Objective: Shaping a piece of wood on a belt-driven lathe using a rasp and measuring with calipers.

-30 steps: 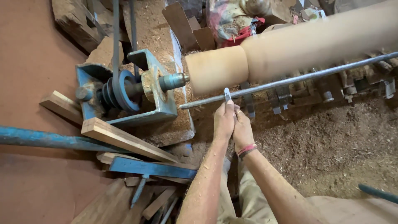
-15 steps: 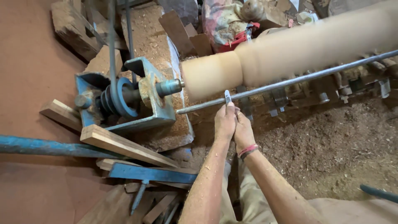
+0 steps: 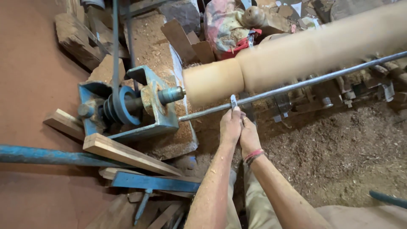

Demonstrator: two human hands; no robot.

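- Gripping a small metal chisel [image 3: 233,101], both hands are held close together; fingers of left hand [image 3: 230,126] & right hand [image 3: 249,136] are clamped on its handle end, blade tip propped on the long steel rest bar [image 3: 296,86] & set just at the pale wooden workpiece [image 3: 296,51], near the step between its narrow end & thicker body
- Risk, as judged: a catch could be had if the tip is tilted too steeply into the wood w/ such a short tool; the chisel could be wrenched out or the fingers drawn toward the bar
- Risk: the open belt [image 3: 115,46] & blue pulley [image 3: 123,106] on the headstock [image 3: 157,114] are unguarded; a sleeve or the red wrist band [image 3: 253,156] could be snagged if reached across
- Risk: loose sawdust [image 3: 339,148] on the floor; footing could be lost
- Packages/labels/signs: no sign or label can be made out; a crumpled red-&-pale cloth bundle [image 3: 227,29] lies behind the workpiece; brown cardboard scraps [image 3: 186,40] beside it, plain
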